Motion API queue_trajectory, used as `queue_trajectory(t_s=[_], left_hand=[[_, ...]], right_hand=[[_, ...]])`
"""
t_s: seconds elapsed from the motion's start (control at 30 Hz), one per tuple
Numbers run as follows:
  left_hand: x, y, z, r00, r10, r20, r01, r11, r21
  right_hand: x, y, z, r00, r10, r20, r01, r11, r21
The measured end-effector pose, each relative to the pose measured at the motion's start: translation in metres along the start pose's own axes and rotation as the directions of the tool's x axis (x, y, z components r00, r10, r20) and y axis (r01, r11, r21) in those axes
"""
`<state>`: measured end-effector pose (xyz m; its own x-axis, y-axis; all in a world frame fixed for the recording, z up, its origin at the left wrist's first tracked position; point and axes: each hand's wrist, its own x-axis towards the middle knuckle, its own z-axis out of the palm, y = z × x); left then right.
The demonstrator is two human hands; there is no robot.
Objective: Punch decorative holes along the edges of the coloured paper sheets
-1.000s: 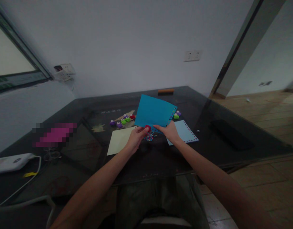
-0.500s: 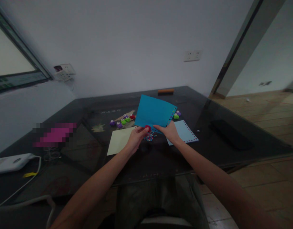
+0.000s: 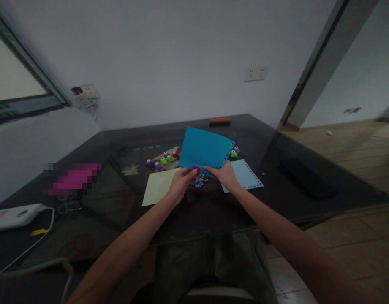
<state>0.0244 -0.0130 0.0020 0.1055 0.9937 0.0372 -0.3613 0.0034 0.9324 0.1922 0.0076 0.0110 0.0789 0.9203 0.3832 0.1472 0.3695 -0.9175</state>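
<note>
A: Nearest first?
B: Dark trousers (image 3: pixel 210 257) of the seated person, below the near edge of the glossy black tabletop (image 3: pixel 194 215). Over the table, both bare forearms reach inward

A: Left hand (image 3: pixel 178 185)?
B: Fingers grasping a small red plastic punch (image 3: pixel 196 170), at the lower edge of the raised blue paper sheet (image 3: pixel 207 148). Cannot tell whether the edge sits inside its slot, or how far it is pressed

A: Right hand (image 3: pixel 225 173)?
B: Grasping the blue sheet by its lower right part, thumb on the upper face; the other fingers mostly hidden. Small holes run along the sheet's right edge

A: On the table around them?
B: Pale yellow paper sheet (image 3: pixel 159 190), flat, partly under the left hand. Scattered multicoloured paper bits (image 3: pixel 199 182) between the hands. Pale blue paper sheet (image 3: pixel 245 175) beside the right wrist, holes along its right and lower edges

A: Further out?
B: Cluster of purple, green and red punches (image 3: pixel 164 161) left of the blue sheet; a purple-and-green pair (image 3: pixel 234 154) just right of it

A: Farthest?
B: Orange-brown oblong block (image 3: pixel 220 121) near the back edge; white double wall socket (image 3: pixel 254 74) beyond
</note>
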Motion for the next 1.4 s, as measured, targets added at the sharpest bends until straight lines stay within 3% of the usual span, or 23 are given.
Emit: queue_trajectory(t_s=[0.8,1.13,1.3,1.4], left_hand=[[-0.004,-0.003,0.002,0.996,0.082,-0.028,-0.079,0.993,0.086],[-0.003,-0.006,0.004,0.987,0.132,-0.087,-0.125,0.989,0.075],[-0.002,0.002,0.007,0.984,0.140,-0.108,-0.141,0.990,-0.007],[-0.001,0.007,0.006,0.984,0.126,-0.128,-0.138,0.987,-0.088]], right_hand=[[-0.001,-0.003,0.000,1.000,-0.029,0.007,0.028,0.999,0.027],[-0.002,-0.002,0.003,1.000,-0.003,0.025,0.001,0.996,0.087],[-0.003,0.001,0.006,0.979,0.129,0.160,-0.175,0.929,0.327],[-0.009,0.002,0.012,0.942,0.083,0.324,-0.242,0.837,0.491]])
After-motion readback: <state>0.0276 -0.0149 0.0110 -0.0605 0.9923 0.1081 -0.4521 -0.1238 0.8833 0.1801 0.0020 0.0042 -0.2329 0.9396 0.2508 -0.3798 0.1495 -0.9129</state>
